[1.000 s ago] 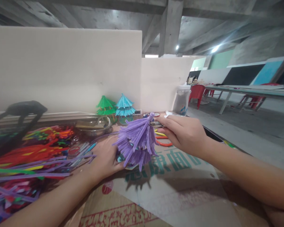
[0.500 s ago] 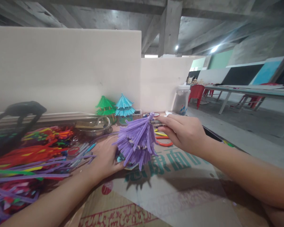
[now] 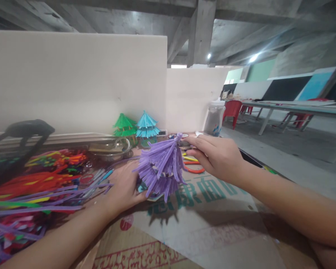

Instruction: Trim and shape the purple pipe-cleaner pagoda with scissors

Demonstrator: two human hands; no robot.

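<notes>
A two-tiered, purple, fuzzy pipe-cleaner pavilion model (image 3: 161, 170) is held over a printed brown cardboard sheet (image 3: 212, 239), in front of a green pipe-cleaner pavilion (image 3: 124, 125) and a light-blue pipe-cleaner pavilion (image 3: 147, 125); whether its base is touching the cardboard cannot be told. Its lower left side is grasped by the left hand (image 3: 126, 183), with the thumb set near the blue-green base below the eaves and the other fingers mostly hidden. A small dark item (image 3: 186, 144), too blurred to be identified, appears to be pinched between thumb and forefinger of the right hand (image 3: 218, 155), just beside the wrapped purple finial (image 3: 179, 137). The model is judged to be very light, soft and grippy on its surface, with little risk of slipping; its splayed roof strips are likely to be bent or crushed easily. The firmest hold is probably offered by the base, with the finial suited to a light pinch. The long axis is tilted: from the base, lower left, it is run up to the finial, which is pointed toward the upper right.
</notes>
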